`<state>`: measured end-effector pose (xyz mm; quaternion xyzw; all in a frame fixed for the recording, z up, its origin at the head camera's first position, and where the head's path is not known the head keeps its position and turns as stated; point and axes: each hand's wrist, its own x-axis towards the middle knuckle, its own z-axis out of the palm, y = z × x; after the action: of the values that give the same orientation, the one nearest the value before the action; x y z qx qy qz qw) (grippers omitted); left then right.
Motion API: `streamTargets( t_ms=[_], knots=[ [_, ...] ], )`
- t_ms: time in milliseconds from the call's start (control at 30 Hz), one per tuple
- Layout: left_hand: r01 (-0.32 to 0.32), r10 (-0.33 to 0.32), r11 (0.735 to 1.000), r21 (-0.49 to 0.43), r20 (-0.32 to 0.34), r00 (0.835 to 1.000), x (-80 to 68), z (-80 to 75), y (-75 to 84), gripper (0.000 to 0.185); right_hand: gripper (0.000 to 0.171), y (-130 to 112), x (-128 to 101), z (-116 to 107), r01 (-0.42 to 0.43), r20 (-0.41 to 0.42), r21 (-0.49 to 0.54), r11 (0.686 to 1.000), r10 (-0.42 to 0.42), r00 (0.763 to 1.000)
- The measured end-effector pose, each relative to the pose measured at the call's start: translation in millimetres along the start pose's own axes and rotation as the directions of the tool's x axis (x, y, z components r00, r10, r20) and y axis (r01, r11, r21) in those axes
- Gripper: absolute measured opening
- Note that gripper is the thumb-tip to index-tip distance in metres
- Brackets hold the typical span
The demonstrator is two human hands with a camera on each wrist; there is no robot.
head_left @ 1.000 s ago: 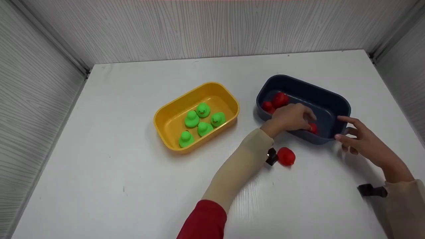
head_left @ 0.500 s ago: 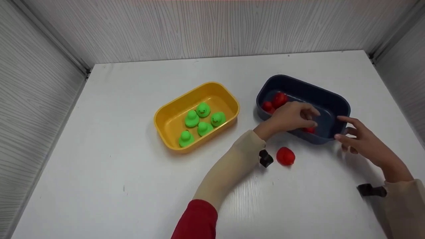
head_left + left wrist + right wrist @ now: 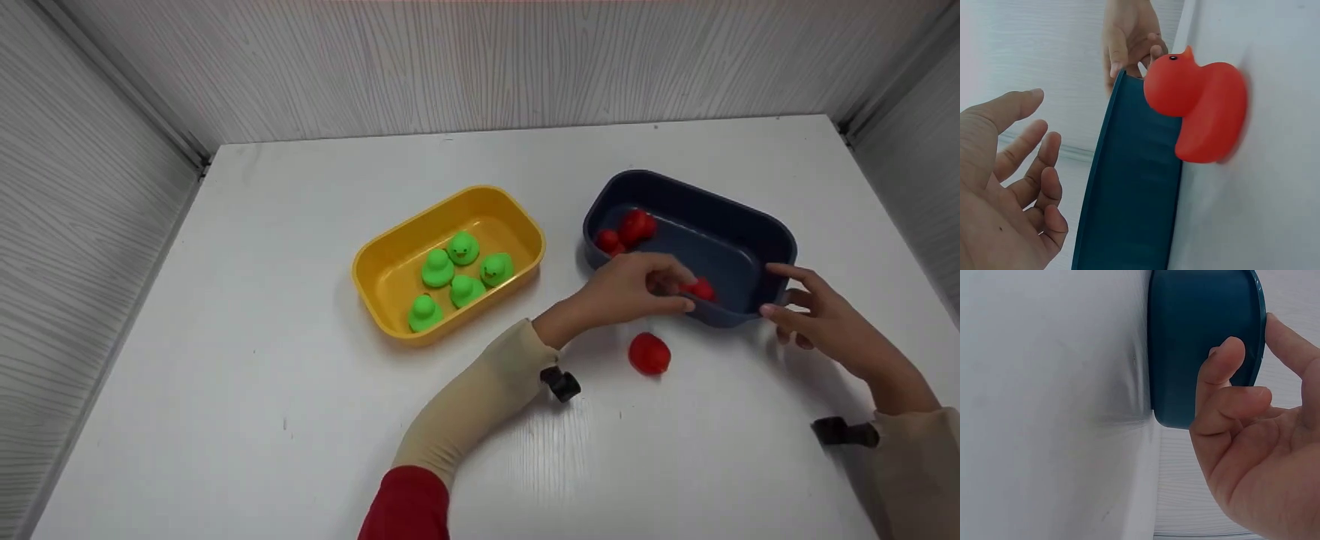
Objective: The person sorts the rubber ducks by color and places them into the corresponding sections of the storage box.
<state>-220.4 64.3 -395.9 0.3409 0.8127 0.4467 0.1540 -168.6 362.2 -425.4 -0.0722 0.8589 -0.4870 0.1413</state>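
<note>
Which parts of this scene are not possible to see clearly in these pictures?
- Head view: the left hand covers part of the red duck in the blue tub.
- Left wrist view: the tub's inside is hidden by its own wall.
- Right wrist view: the right hand is cut off by the edge.

— What does the person wear?
— Cream sleeves on both arms; the left sleeve (image 3: 480, 397) has a red upper part.
— Anything at the wrists?
— A small black camera mount (image 3: 561, 384) under each.
</note>
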Motion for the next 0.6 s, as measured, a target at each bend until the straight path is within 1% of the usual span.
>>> streamTargets(
  t_ms=[67, 167, 333, 433, 600],
  knots=[
    [0.008, -0.008, 1.000, -0.023, 0.008, 1.000, -7.6, -1.4, -1.8, 0.029, 0.054, 0, 0, 1, -0.002, 0.000, 0.005, 1.000, 0.002, 1.000],
    [0.001, 0.000, 0.999, -0.038, 0.035, 0.999, -15.7, -3.1, -1.5, 0.030, 0.054, 1, 0, 1, -0.016, -0.004, 0.005, 1.000, 0.016, 1.000],
    [-0.041, 0.038, 0.999, 0.034, 0.080, 0.996, -26.5, -3.9, -0.9, 0.033, 0.055, 1, -1, 1, -0.031, 0.000, -0.001, 1.000, 0.031, 1.000],
    [-0.038, 0.030, 0.996, 0.081, 0.101, 0.994, -31.3, -3.1, -2.1, 0.035, 0.056, 0, -1, 1, -0.036, 0.001, -0.003, 0.999, 0.036, 0.999],
    [-0.020, 0.001, 0.992, 0.124, 0.149, 0.989, -35.6, 0.2, -7.6, 0.040, 0.056, -1, 1, 1, -0.031, -0.003, -0.009, 0.999, 0.031, 1.000]
  ],
)
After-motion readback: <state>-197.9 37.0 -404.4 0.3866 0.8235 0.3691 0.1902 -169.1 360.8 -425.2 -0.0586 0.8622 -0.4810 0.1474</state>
